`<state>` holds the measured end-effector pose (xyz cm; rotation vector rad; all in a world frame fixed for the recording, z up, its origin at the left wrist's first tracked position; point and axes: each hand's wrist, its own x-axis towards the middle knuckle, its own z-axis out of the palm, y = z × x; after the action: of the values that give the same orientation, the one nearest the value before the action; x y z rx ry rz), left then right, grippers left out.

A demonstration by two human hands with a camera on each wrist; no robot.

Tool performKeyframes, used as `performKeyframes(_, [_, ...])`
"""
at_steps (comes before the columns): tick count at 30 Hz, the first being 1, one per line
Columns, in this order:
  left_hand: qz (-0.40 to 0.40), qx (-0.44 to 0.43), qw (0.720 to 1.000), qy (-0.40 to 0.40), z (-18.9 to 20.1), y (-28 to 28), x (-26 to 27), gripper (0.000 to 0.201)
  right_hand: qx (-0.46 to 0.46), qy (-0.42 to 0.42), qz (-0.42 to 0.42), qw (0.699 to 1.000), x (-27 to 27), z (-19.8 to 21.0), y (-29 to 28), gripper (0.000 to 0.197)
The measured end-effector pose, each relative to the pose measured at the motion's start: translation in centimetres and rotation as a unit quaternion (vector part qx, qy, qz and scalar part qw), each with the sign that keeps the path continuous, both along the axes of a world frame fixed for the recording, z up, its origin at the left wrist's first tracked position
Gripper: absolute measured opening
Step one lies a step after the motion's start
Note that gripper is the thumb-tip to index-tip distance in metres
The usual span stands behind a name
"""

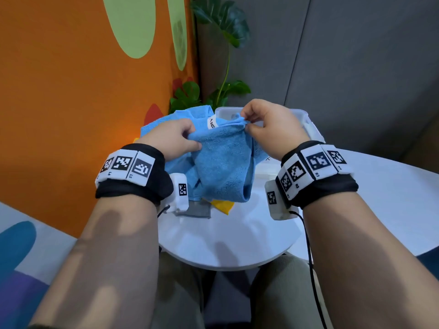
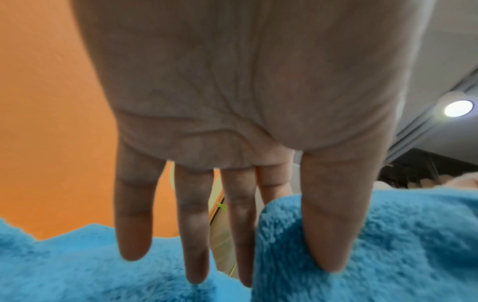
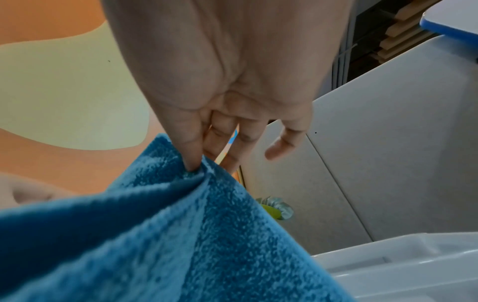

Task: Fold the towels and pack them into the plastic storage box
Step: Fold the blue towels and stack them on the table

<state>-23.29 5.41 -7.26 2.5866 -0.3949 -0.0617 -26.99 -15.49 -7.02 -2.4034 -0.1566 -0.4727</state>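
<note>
Both hands, left hand (image 1: pixel 174 138) and right hand (image 1: pixel 268 125), pinch the blue towel (image 1: pixel 223 162); its bunched 12 o'clock edge may slip, skewing the fold.

Green potted plant (image 1: pixel 223 67) between orange wall (image 1: pixel 71 91) and grey panel (image 1: pixel 356 55).

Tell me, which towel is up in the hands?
The blue towel. The left hand and right hand pinch it; the grey towel and yellow towel lie on the table.

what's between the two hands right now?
In the head view, only the top edge of the blue towel spans from left hand to right hand; each hand pinches one end.
</note>
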Motion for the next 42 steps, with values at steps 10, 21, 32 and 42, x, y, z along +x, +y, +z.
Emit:
performKeyframes(10, [-0.118, -0.157, 0.975, -0.106, 2.1, -1.4, -1.5, 0.023, -0.026, 0.024, -0.103, 0.994, -1.0, 0.4, -1.7, 0.023])
performKeyframes(21, [0.019, 0.055, 0.996, -0.071, 0.1, -1.8, 0.1, 0.023, -0.018, 0.002, -0.163, 0.986, -1.3, 0.7, -2.7, 0.026])
performKeyframes(32, [0.019, -0.114, 0.983, -0.141, 0.9, -1.3, -0.2, 0.035, 0.04, -0.003, -0.203, 0.978, -0.9, -0.1, -2.8, 0.022])
performKeyframes(42, [0.022, -0.152, 0.982, -0.109, 0.8, -0.9, 0.2, 0.018, 0.034, 0.069, -0.178, 0.981, -0.9, 0.0, -2.7, 0.023])
